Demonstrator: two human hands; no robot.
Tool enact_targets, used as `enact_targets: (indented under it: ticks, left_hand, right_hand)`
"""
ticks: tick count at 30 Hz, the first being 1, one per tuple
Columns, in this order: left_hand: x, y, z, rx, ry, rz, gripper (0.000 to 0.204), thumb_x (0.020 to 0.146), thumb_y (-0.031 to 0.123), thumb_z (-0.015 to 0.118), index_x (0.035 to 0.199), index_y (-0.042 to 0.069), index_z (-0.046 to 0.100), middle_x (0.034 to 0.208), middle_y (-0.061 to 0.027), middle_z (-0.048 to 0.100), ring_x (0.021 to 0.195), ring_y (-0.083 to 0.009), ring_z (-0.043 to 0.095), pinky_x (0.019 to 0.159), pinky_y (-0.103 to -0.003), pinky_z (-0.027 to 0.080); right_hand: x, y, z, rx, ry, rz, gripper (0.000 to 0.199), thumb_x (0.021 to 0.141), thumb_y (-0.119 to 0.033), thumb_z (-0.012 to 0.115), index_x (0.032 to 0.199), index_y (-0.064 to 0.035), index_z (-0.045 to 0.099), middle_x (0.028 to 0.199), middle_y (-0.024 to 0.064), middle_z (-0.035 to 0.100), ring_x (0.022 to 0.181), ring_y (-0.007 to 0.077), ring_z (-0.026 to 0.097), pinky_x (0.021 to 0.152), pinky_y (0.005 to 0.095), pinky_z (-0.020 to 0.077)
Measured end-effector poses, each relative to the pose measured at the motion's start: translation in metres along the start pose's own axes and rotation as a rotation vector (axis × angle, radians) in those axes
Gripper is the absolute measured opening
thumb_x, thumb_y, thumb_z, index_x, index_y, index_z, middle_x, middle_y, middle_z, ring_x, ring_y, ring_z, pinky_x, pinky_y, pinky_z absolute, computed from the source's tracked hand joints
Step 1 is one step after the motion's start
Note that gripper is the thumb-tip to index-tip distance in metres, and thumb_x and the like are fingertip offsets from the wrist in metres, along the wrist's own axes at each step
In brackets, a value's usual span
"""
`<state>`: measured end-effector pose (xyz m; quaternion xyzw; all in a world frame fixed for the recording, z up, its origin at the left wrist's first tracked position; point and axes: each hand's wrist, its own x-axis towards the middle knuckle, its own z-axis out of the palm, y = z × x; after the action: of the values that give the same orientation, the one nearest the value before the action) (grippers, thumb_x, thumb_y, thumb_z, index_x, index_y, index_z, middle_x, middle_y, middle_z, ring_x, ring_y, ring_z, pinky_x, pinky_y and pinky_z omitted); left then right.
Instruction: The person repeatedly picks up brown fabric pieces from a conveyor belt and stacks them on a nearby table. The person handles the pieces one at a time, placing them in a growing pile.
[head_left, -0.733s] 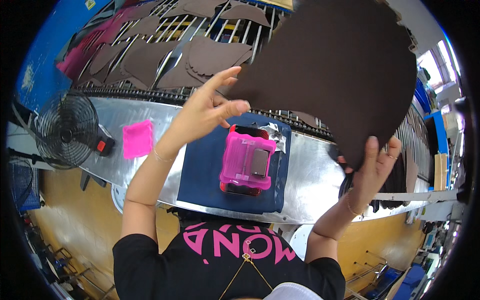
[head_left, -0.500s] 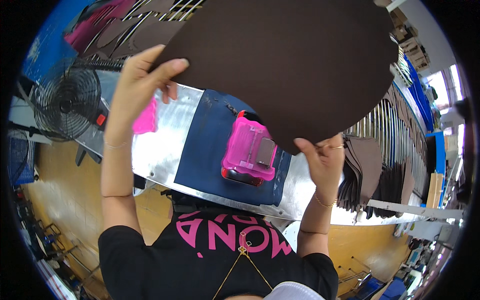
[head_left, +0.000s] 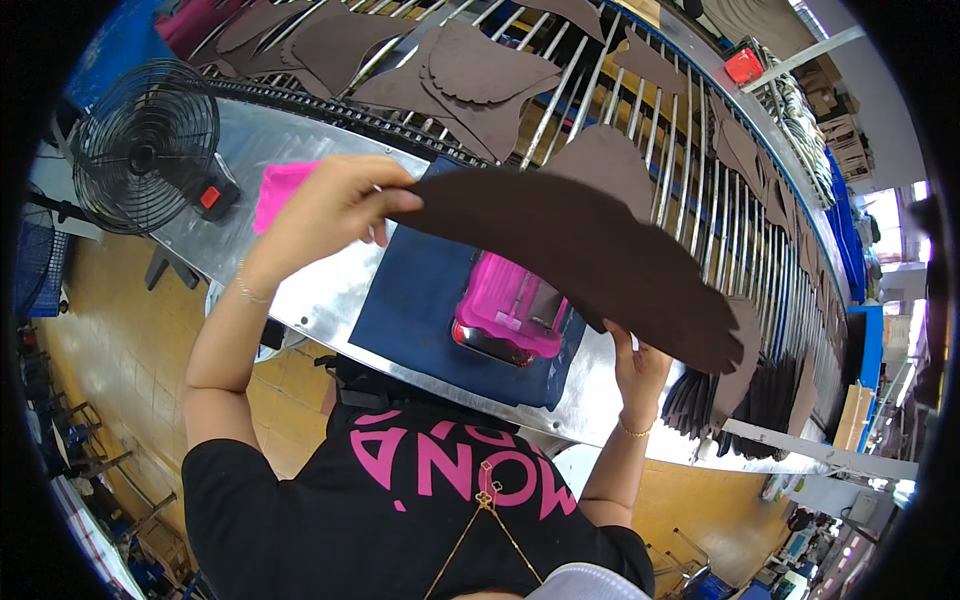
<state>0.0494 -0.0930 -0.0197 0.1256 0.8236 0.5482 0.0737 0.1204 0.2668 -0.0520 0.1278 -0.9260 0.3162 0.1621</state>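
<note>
Between my two hands hangs a large dark brown sheet piece [head_left: 580, 250] with a scalloped far edge, tilted over the bench. My left hand [head_left: 345, 205] pinches its left corner between thumb and fingers. At its near edge my right hand [head_left: 640, 365] grips it, some of the fingers hidden beneath. Below the piece, a pink tray [head_left: 490, 300] with a small grey-brown block [head_left: 547, 305] in it rests on a dark blue mat [head_left: 400, 310]; the piece covers part of the tray. Something black and red shows under the tray.
Beyond the metal bench [head_left: 320, 290] runs a roller conveyor [head_left: 690, 190] carrying several brown cut pieces [head_left: 480, 65]. A black fan [head_left: 145, 155] stands at left, near a pink item [head_left: 280, 190]. Stacked brown pieces [head_left: 700, 400] hang at the right beside a metal bar [head_left: 820, 450].
The brown piece has come down and tipped from facing me to nearly edge-on, uncovering the conveyor behind. My left hand moved lower and rightward; my right hand also dropped slightly.
</note>
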Motion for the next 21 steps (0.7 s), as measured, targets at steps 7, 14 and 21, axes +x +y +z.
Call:
enact_targets:
  ticks: [7, 14, 21]
  left_hand:
    - [0.036, 0.013, 0.063, 0.178, -0.251, 0.366, 0.007, 0.082, 0.007, 0.064, 0.088, 0.003, 0.067, 0.072, -0.0066, 0.057, 0.061, -0.0181, 0.062, 0.05, -0.028, 0.047]
    - [0.062, 0.034, 0.116, 0.409, -0.437, 0.755, 0.01, 0.076, 0.02, 0.068, 0.077, 0.011, 0.067, 0.078, -0.0065, 0.054, 0.069, -0.0264, 0.06, 0.058, -0.036, 0.048]
    - [0.08, 0.033, 0.067, 0.029, 0.032, 0.691, 0.013, 0.081, 0.015, 0.068, 0.092, 0.007, 0.066, 0.078, -0.0059, 0.053, 0.064, -0.0189, 0.056, 0.056, -0.031, 0.044]
  right_hand:
    - [-0.098, 0.069, -0.009, 0.104, 0.213, 0.334, 0.013, 0.08, 0.001, 0.069, 0.093, -0.0001, 0.069, 0.093, 0.009, 0.069, 0.087, 0.0172, 0.061, 0.083, 0.0298, 0.0444]
    - [-0.129, 0.042, -0.114, 0.151, 0.565, 0.461, 0.013, 0.089, -0.006, 0.061, 0.097, 0.0032, 0.064, 0.087, 0.0037, 0.063, 0.077, 0.0086, 0.055, 0.069, 0.0223, 0.0473]
    - [0.021, -0.004, -0.131, 0.416, 0.559, 0.484, 0.023, 0.089, -0.007, 0.059, 0.109, 0.004, 0.057, 0.1, 0.0088, 0.063, 0.087, 0.0137, 0.06, 0.08, 0.0247, 0.0485]
